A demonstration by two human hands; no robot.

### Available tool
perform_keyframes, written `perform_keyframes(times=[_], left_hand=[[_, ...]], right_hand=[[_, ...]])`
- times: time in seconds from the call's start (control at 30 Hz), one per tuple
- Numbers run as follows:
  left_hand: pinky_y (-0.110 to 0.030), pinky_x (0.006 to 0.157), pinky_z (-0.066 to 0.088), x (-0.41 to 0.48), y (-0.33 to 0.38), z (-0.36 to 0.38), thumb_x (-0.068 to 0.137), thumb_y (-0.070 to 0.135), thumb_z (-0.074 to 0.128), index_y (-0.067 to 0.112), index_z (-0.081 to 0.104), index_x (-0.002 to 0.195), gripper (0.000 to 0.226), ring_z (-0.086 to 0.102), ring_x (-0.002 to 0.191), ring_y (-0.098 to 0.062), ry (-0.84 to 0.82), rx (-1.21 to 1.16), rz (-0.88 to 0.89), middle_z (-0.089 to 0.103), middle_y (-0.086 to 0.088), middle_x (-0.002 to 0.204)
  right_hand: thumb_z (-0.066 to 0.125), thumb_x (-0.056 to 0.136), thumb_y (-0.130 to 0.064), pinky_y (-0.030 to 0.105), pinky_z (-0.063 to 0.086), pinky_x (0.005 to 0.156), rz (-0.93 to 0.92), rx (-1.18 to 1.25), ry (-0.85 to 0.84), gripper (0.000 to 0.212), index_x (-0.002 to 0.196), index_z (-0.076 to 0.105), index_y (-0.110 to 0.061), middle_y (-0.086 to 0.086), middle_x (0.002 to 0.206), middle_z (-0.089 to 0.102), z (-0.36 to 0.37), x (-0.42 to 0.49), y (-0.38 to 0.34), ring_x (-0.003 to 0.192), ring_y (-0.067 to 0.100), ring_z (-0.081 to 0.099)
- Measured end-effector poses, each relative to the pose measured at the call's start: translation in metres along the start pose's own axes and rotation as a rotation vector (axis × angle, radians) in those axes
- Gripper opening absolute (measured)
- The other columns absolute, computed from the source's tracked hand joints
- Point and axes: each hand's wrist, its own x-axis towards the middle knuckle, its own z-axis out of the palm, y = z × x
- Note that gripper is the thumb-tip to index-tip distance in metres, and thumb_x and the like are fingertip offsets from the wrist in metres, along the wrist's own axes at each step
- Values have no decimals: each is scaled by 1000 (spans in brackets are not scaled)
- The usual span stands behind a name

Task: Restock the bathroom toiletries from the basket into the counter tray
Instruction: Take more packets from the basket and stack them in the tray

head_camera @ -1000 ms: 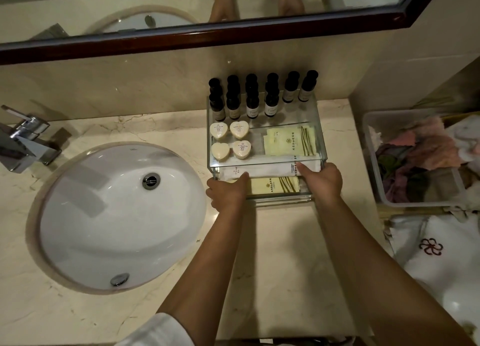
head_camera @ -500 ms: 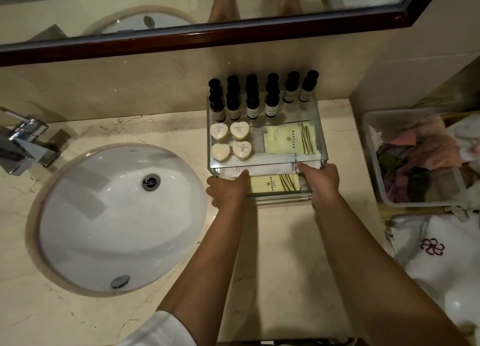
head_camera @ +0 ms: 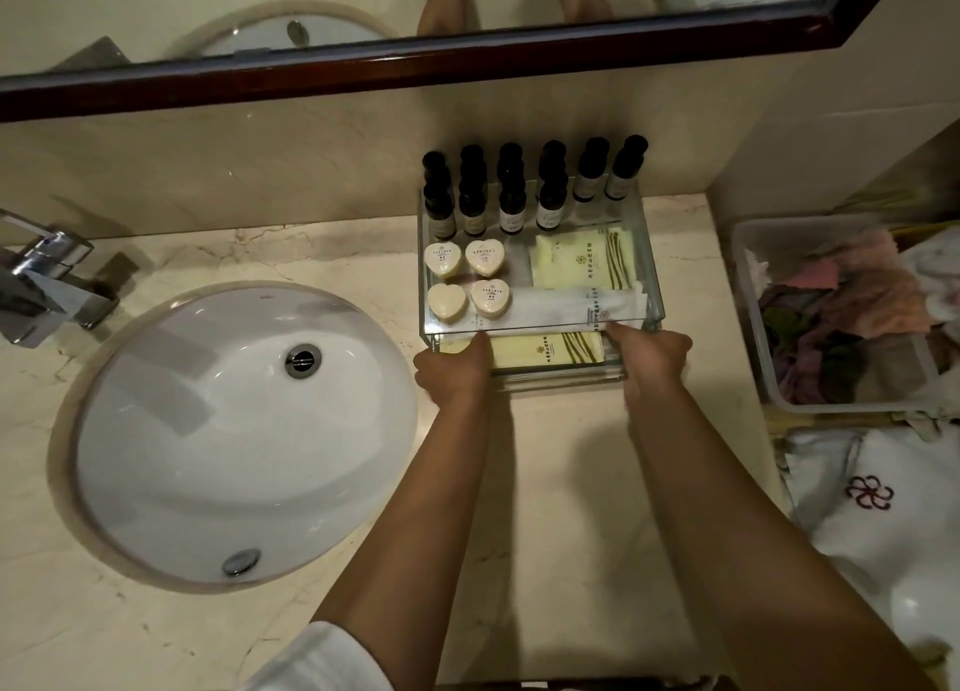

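Observation:
A clear glass tray (head_camera: 653, 254) stands on the marble counter against the back wall. It holds several dark-capped small bottles (head_camera: 511, 212) at the back, heart-shaped soaps (head_camera: 483, 256) at the left, pale yellow packets (head_camera: 576, 267) at the right, long white packets (head_camera: 550, 306) across the middle and one yellow packet (head_camera: 545, 350) at the front. My left hand (head_camera: 452, 373) grips the tray's front left corner. My right hand (head_camera: 652, 360) grips the front right corner, fingers curled over the front wall.
A clear plastic basket (head_camera: 748, 295) with mixed cloths stands right of the counter, above a white towel (head_camera: 872, 493) with a red emblem. The white sink (head_camera: 208, 456) and chrome faucet (head_camera: 41, 285) fill the left. A framed mirror runs along the wall.

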Motion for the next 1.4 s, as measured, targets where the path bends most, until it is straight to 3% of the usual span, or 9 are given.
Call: perform_keyframes(times=[0.17,0.27,0.43,0.67,0.77,0.9,1.03,1.23,1.4], left_hand=[[-33,76,52,2,-10,-7,76,16,69,-3,53,113,45,61,91,-29,-42,-224,-95,60,-13,108],[-26,55,38,-3,-13,-13,81,11,61,5,53,76,11,46,62,-19,-75,-287,-152,50,-8,76],[-26,49,39,-15,-14,-22,84,4,51,6,49,71,14,40,48,-18,-145,-416,-272,45,-9,61],[-25,53,46,-16,-9,-34,84,1,57,4,55,72,13,47,49,-17,-217,-477,-255,53,-9,57],[-26,68,49,-8,-20,-42,88,9,61,7,67,80,10,59,71,-18,-186,-232,34,66,-10,78],[-24,80,41,-1,-33,-59,89,31,62,12,66,115,33,59,99,-15,2,408,509,66,-3,111],[-31,71,42,5,-36,-63,84,36,66,12,68,109,35,45,113,-23,159,707,768,53,-4,121],[-40,69,47,14,-35,-56,71,32,79,5,62,98,42,53,98,-34,251,767,925,57,-14,110],[-39,80,45,13,-31,-54,75,39,75,6,52,118,59,48,107,-31,238,725,832,52,-13,120]], right_hand=[[75,60,-24,49,57,75,3,67,51,23,69,54,-21,4,81,69,-9,-11,1,75,27,68],[69,68,-20,45,58,77,139,162,14,17,78,59,-11,10,86,68,-16,-15,-4,80,28,68],[53,88,-7,43,51,91,280,288,-160,29,117,53,-2,18,103,60,-23,-27,-20,91,31,62],[47,84,11,30,55,82,237,358,-124,23,105,58,9,25,120,58,-25,-26,-16,98,31,63],[52,81,15,32,55,85,192,362,-66,17,76,58,-1,18,101,62,-28,-25,-11,94,27,62],[70,79,-12,45,54,84,-271,-191,-39,24,90,55,-26,3,98,69,-38,-24,13,88,24,65],[68,83,-29,31,45,74,-649,-728,36,38,113,56,-9,8,106,65,-46,-27,12,95,29,60],[70,78,-40,38,41,79,-890,-971,125,52,111,51,-4,15,105,60,-49,-19,7,95,33,54],[72,74,-45,40,39,92,-776,-914,104,68,124,48,-5,14,120,55,-48,-12,5,111,32,49]])
